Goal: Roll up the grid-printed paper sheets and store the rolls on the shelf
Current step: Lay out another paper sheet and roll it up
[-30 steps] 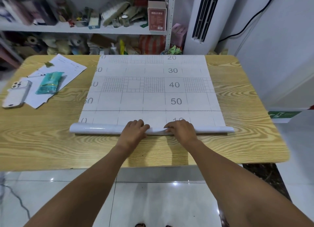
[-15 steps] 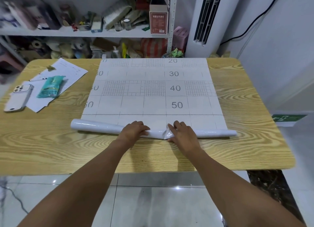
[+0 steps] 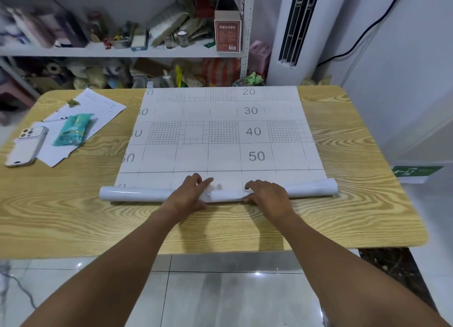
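— Head view: how far along?
— Barely begun. Left hand (image 3: 190,196) and right hand (image 3: 266,194), fingers curled, press the roll (image 3: 137,194) at the table's (image 3: 73,219) near edge; most of the grid sheet (image 3: 220,135) lies flat, shelf (image 3: 98,51) untouched.

Shelf clutter (image 3: 49,35) blurred; left hand (image 3: 188,194) hides roll's (image 3: 132,194) middle.

A wood-grain surface (image 3: 343,219) with rounded corners stands on glossy pale floor tiles (image 3: 220,297) that catch the ceiling light. Beyond its far edge a white metal shelf (image 3: 122,52) is crammed with clutter. A tall white air conditioner (image 3: 289,32) stands by the plain wall (image 3: 404,69), a black cable (image 3: 362,37) trailing across it.
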Available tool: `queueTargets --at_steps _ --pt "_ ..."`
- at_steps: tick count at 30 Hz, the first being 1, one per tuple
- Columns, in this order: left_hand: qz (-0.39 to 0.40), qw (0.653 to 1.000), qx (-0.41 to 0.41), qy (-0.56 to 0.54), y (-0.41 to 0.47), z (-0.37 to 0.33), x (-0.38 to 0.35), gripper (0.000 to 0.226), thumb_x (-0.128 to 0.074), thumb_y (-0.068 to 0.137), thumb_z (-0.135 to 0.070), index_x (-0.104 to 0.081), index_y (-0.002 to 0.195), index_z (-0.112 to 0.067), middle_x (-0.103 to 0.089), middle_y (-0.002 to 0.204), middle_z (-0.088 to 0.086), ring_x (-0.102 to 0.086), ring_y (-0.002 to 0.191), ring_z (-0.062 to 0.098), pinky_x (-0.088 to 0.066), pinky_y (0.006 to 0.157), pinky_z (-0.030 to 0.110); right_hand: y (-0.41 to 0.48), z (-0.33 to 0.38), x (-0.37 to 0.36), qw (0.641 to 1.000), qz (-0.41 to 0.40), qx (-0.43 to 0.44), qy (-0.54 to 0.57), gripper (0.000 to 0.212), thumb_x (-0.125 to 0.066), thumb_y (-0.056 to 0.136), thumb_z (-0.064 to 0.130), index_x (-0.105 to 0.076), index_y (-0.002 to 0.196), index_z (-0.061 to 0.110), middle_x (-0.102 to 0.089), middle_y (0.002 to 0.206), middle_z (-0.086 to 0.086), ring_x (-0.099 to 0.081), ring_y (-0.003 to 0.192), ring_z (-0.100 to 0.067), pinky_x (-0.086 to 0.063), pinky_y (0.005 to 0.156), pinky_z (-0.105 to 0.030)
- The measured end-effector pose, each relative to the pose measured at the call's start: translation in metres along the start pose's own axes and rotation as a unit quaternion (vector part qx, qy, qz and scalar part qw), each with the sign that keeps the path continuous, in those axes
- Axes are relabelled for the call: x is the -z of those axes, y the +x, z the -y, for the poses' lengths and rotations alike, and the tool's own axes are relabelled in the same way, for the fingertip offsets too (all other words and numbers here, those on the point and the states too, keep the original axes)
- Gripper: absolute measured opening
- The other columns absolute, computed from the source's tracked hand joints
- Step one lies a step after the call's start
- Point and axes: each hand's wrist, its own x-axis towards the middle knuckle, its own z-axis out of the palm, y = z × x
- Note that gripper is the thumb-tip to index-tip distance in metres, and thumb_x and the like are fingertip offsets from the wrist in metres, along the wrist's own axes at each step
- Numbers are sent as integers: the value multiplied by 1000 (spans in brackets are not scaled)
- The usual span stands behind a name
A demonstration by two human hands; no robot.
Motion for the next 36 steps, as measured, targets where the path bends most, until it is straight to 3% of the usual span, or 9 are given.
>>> queueTargets --at_steps 7,10,13,17,20,24,30,33,36 --pt "-75 985 -97 119 -1 0 -1 34 -84 59 -16 -66 88 -12 -63 69 2 -58 62 26 -44 55 29 -2 -2 0 999 31 -27 -11 24 -54 93 33 -66 101 14 -64 97 -4 -60 93 -24 -36 67 -30" --pt "-68 990 -70 100 -3 -7 1 32 -70 79 -16 -63 110 -12 -67 84 6 -60 81 29 -44 66 31 -3 0 0 999 28 -19 -14 23 -55 92 26 -68 94 6 -63 97 -8 -58 92 -28 -39 66 -32" --pt "-38 992 -15 117 2 -14 2 39 -43 97 -22 -41 135 -16 -59 114 6 -46 109 26 -36 82 32 -2 3 2 999 22 -1 -32 20 -56 92 17 -68 100 5 -59 108 -9 -55 101 -30 -41 76 -34" --pt "-14 991 7 134 3 -17 4 42 -38 98 -23 -33 140 -20 -56 121 3 -42 113 21 -34 83 28 -4 7 5 996 75 -16 -50 26 -48 96 23 -57 117 11 -56 117 -5 -50 109 -24 -36 83 -32" --pt "-15 991 11 134 1 -15 4 44 -44 95 -12 -34 138 -19 -57 118 3 -43 110 22 -36 83 29 -4 10 7 994 92 -23 -50 38 -56 90 31 -48 124 14 -56 118 -2 -50 109 -23 -36 84 -33" --pt "-52 992 28 113 0 -14 0 54 -47 85 7 -36 130 -20 -59 109 1 -45 102 22 -33 74 26 1 16 12 994 84 -65 -36 26 -56 90 23 -49 112 12 -63 104 -5 -55 95 -26 -33 70 -32" --pt "-62 993 -33 97 -2 -11 5 30 -63 82 -8 -53 110 -11 -61 100 7 -53 93 28 -39 77 33 5 14 21 988 121 -49 -88 11 -49 94 14 -52 105 11 -63 103 -7 -55 99 -27 -31 69 -30" --pt "-79 987 -67 122 -3 -11 6 33 -82 60 -10 -65 89 -6 -64 85 12 -61 75 32 -49 66 38 7 14 22 985 137 -52 -92 16 -48 90 3 -53 104 10 -59 106 -8 -53 102 -27 -31 71 -31" --pt "-77 986 -54 137 -2 -11 7 32 -84 58 -12 -68 86 -9 -61 80 9 -59 74 30 -47 63 38 7 11 17 986 132 -40 -93 26 -51 87 0 -53 111 9 -52 116 -7 -48 109 -26 -35 77 -32"
